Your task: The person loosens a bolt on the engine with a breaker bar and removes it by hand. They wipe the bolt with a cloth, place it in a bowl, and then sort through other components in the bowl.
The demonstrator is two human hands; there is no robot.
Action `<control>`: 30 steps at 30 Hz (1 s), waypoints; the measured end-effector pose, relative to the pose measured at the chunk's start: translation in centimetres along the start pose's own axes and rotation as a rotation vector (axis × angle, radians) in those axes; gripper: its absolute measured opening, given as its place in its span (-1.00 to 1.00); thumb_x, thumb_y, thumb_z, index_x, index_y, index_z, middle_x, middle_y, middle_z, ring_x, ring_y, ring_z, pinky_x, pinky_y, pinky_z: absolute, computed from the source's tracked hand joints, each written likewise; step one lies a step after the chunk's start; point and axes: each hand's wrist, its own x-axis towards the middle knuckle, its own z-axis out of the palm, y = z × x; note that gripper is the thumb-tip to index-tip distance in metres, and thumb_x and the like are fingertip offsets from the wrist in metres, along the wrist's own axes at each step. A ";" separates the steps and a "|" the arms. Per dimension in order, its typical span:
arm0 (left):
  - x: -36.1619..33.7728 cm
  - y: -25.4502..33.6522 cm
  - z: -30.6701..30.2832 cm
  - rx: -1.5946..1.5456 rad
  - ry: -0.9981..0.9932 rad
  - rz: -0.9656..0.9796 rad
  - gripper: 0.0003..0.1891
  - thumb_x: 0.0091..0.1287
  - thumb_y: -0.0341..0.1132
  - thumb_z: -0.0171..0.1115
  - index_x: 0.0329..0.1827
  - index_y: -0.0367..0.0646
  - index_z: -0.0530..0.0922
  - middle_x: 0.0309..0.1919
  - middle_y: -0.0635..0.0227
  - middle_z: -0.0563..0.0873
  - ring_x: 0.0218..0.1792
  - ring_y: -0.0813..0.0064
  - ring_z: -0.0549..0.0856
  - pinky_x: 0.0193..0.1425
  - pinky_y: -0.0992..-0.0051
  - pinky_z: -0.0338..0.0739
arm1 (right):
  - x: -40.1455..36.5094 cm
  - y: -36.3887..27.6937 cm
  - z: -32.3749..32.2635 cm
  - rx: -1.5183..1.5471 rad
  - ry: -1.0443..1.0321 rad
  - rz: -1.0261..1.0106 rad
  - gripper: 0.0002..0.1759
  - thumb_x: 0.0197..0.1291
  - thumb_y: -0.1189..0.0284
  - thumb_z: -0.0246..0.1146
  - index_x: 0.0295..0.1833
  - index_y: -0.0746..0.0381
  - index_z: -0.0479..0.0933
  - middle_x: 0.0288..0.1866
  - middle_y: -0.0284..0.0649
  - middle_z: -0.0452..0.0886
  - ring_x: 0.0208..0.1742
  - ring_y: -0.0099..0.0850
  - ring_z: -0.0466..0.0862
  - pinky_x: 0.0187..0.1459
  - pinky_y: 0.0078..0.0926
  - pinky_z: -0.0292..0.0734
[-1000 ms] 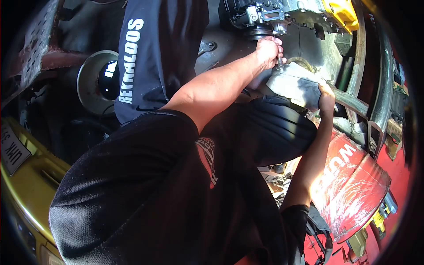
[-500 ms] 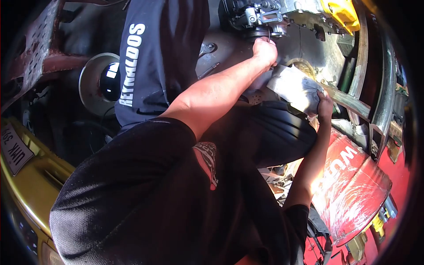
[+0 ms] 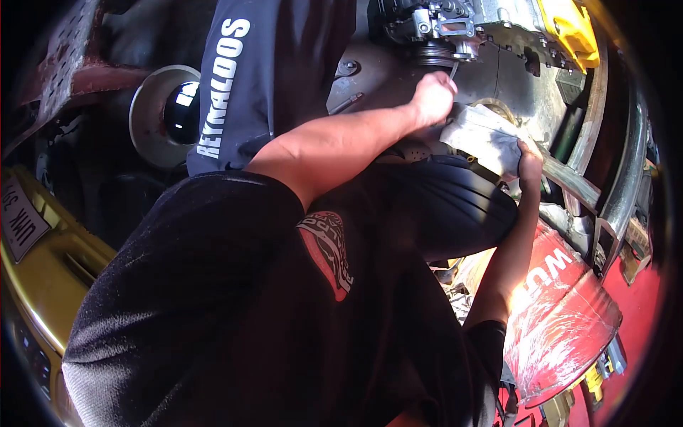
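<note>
My left hand (image 3: 432, 99) is closed around a thin metal rod (image 3: 454, 70), whose end sticks up past the fingers. It is just below the black grooved pulley (image 3: 435, 54) on the front of an engine (image 3: 445, 21). A creased whitish cloth (image 3: 484, 136) is gripped at its right edge by my right hand (image 3: 529, 164), thumb on top. The cloth spreads toward my left hand, over my bent knee (image 3: 462, 206) in dark trousers. How the left fingers wrap the rod is partly hidden.
A yellow cover (image 3: 570, 35) tops the engine's right side. Metal bars (image 3: 622, 149) run along the right, above a red Wurth drum (image 3: 562, 320). Dark fabric lettered REYNALDOS (image 3: 235, 92) stands left of my arm, near a round pale rim (image 3: 146, 117) and a gold car bumper (image 3: 53, 285).
My left hand has drawn back slightly from the pulley with the rod in it. My right hand still holds the cloth, and the whole view has shifted a little.
</note>
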 end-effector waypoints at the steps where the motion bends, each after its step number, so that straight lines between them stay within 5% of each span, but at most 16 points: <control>1: -1.5 0.2 0.0 0.029 -0.032 -0.059 -0.79 0.36 -0.37 -0.08 -0.21 -0.22 0.56 -0.61 0.26 0.57 -0.71 0.40 0.59 -0.66 0.39 0.52 | 0.0 -0.3 0.3 0.010 0.003 0.018 -0.67 0.31 0.34 0.18 0.01 0.38 0.61 -0.10 -0.16 0.68 -0.10 -0.37 0.61 0.01 -0.42 0.48; 4: 0.4 -2.6 0.0 0.140 0.111 0.059 -0.78 0.37 -0.36 -0.08 -0.20 -0.22 0.56 -0.60 0.23 0.59 -0.71 0.39 0.60 -0.64 0.39 0.53 | 0.5 0.7 0.1 0.012 0.032 0.022 -0.67 0.31 0.34 0.19 0.01 0.37 0.61 -0.09 -0.18 0.68 -0.09 -0.40 0.61 0.01 -0.44 0.47; 13: 2.0 -0.2 -1.3 0.148 0.205 -0.059 -0.80 0.42 -0.30 0.02 -0.20 -0.22 0.57 -0.55 0.20 0.61 -0.71 0.36 0.59 -0.66 0.36 0.50 | -1.2 0.2 0.2 -0.072 0.000 0.092 -0.65 0.32 0.34 0.18 0.03 0.40 0.59 -0.07 -0.14 0.68 -0.07 -0.36 0.62 0.03 -0.41 0.47; 21: 1.8 0.8 -1.3 0.234 0.094 -0.112 -0.75 0.44 -0.25 0.03 -0.06 -0.24 0.57 -0.56 0.19 0.64 -0.73 0.35 0.61 -0.67 0.35 0.48 | -0.8 0.3 0.4 -0.112 0.024 -0.018 -0.65 0.30 0.34 0.20 0.03 0.40 0.62 -0.01 -0.13 0.70 -0.02 -0.36 0.62 0.11 -0.42 0.43; 24: 5.1 -1.7 -0.9 0.545 0.052 -0.071 -0.72 0.50 -0.22 -0.05 -0.11 -0.23 0.56 -0.61 0.21 0.66 -0.71 0.34 0.65 -0.65 0.35 0.53 | -0.3 0.5 0.1 -0.102 0.008 0.023 -0.65 0.29 0.34 0.21 0.03 0.40 0.62 0.00 -0.13 0.70 0.00 -0.35 0.63 0.13 -0.44 0.42; 28: 5.5 -0.4 0.7 1.165 -0.147 0.124 -0.89 0.28 -0.36 0.18 -0.28 -0.13 0.67 -0.43 0.25 0.76 -0.43 0.38 0.74 -0.43 0.39 0.63 | 0.0 1.3 0.2 -0.037 0.002 -0.025 -0.67 0.28 0.37 0.22 0.01 0.40 0.63 -0.02 -0.14 0.71 0.02 -0.35 0.63 0.14 -0.44 0.43; 30: 3.7 1.3 0.9 0.968 -0.161 0.174 -0.93 0.16 -0.43 0.26 -0.38 -0.08 0.70 -0.37 0.32 0.74 -0.35 0.45 0.73 -0.38 0.41 0.62 | -0.1 1.1 0.1 -0.030 0.010 -0.025 -0.70 0.25 0.39 0.24 -0.01 0.36 0.65 -0.03 -0.15 0.71 0.04 -0.36 0.63 0.14 -0.42 0.44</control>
